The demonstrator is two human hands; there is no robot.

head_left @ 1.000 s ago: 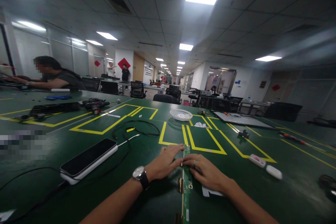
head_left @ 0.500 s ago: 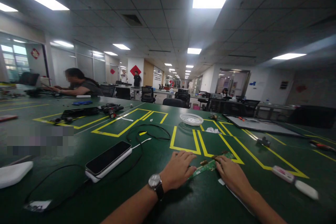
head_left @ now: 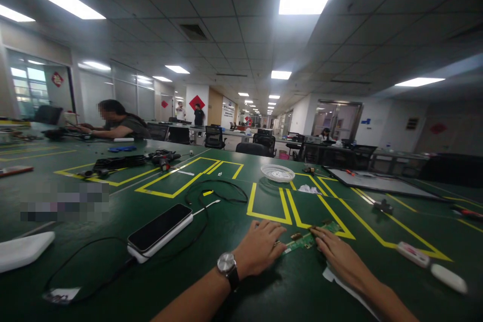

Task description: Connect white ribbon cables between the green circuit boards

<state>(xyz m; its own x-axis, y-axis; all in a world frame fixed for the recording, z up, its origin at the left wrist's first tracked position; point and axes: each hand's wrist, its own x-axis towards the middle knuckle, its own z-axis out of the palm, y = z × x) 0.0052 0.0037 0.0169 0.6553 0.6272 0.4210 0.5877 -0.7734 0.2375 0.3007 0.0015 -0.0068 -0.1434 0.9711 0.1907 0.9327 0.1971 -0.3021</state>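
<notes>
A narrow green circuit board (head_left: 302,243) with small brown parts lies slantwise between my hands, low over the green table (head_left: 169,276). My left hand (head_left: 260,245), with a watch (head_left: 226,263) on its wrist, has its thumb and fingers about the board's left end. My right hand (head_left: 334,249) grips the board nearer its right end, fingertips on the upper edge and thumb mostly hidden. Beyond the right fingers the board's far tip sticks out. Below my right wrist lies a white strip (head_left: 329,274), partly covered by the forearm.
Left of my hands are a phone (head_left: 160,227) on a white block and a looped black cable (head_left: 226,183). A white basket (head_left: 278,173) stands ahead. To the right lie a pink-and-white device (head_left: 413,254) and a white cap-like piece (head_left: 448,277). A person (head_left: 123,123) sits far left.
The view has shifted slightly, so everything sits a little further right and lower. Both hands stay at the circuit board, with only slight movement of the fingers.
</notes>
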